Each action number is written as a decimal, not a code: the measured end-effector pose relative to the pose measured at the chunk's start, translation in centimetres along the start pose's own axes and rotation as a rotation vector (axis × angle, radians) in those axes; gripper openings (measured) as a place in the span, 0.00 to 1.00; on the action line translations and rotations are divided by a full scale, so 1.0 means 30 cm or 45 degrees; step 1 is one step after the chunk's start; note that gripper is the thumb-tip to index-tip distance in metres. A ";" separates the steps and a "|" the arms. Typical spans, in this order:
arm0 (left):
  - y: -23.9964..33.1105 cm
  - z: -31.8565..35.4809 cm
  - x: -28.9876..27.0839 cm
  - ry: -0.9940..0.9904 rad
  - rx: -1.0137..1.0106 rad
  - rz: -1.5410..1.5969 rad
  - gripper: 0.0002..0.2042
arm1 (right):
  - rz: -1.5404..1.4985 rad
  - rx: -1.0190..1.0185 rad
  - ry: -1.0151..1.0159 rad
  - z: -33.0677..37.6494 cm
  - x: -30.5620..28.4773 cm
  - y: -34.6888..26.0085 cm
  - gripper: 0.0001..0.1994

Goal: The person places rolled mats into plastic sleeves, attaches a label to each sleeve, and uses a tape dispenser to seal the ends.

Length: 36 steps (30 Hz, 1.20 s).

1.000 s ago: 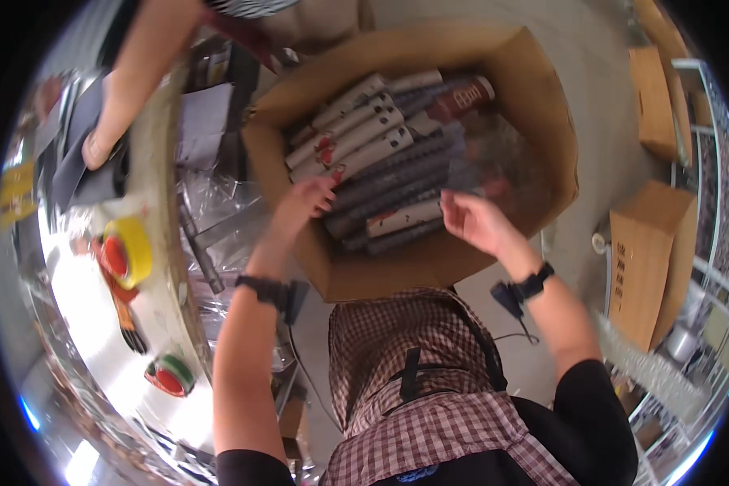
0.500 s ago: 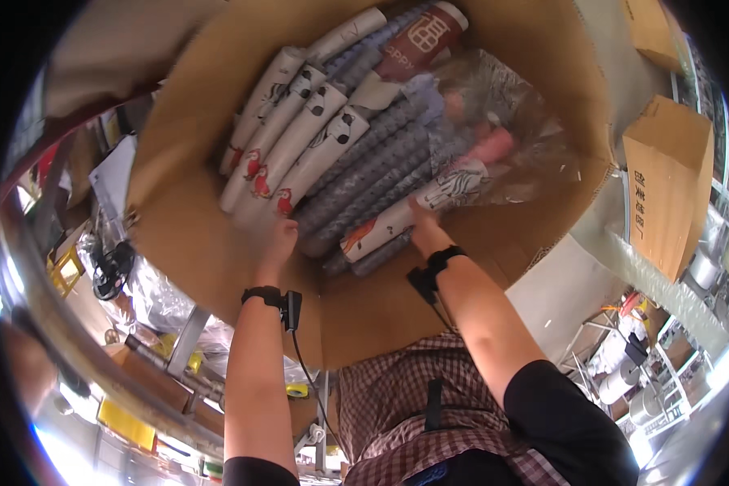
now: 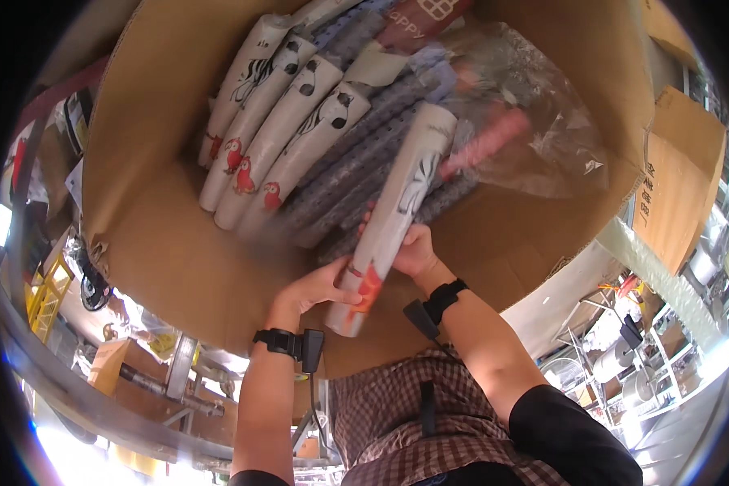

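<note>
A white roll printed with a zebra and an orange-red figure is tilted up between my two hands. My left hand grips it near its lower end, the thumb over the orange-red print. Higher up, my right hand wraps its other side, and the roll hides part of those fingers. Beneath and beyond it, a cardboard box holds several similar white rolls with zebras and red birds. Grey-blue textured rolls lie beside them.
Crumpled clear plastic covers the box's right part, near a pink roll. At the top sits a dark red roll. Another carton stands to the right, and a metal rail curves along the lower left.
The zebra roll has been lifted off the pile and tipped more upright towards me. My left hand has moved right onto its lower end; my right hand has shifted down slightly.
</note>
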State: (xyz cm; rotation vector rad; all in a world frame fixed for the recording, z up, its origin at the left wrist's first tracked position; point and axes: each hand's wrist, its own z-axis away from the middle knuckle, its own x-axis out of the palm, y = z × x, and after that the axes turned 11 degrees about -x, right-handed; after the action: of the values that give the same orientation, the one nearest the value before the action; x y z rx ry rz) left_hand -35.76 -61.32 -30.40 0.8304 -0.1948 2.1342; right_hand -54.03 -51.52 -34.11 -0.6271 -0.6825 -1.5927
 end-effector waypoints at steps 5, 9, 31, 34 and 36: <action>-0.041 0.075 0.070 -0.224 0.201 0.651 0.46 | -0.303 0.151 -0.174 -0.081 0.076 0.045 0.39; 0.015 0.152 0.098 -0.534 0.307 1.093 0.43 | -0.529 0.035 -0.116 -0.123 0.130 0.070 0.31; 0.100 -0.084 -0.167 1.672 0.393 -0.772 0.25 | 1.506 -0.208 0.588 -0.158 -0.121 0.024 0.23; 0.099 -0.124 -0.284 2.047 0.295 -0.947 0.27 | 1.335 -0.233 0.574 -0.156 -0.130 0.024 0.25; 0.075 -0.156 -0.282 2.112 0.313 -1.055 0.28 | 1.265 -0.234 0.599 -0.150 -0.130 0.031 0.25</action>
State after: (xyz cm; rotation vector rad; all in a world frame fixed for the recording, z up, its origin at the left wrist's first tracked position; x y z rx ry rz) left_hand -35.97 -66.35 -38.95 -0.7949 1.0658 1.4125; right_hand -52.69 -52.29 -39.94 -0.5590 0.1512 -0.8028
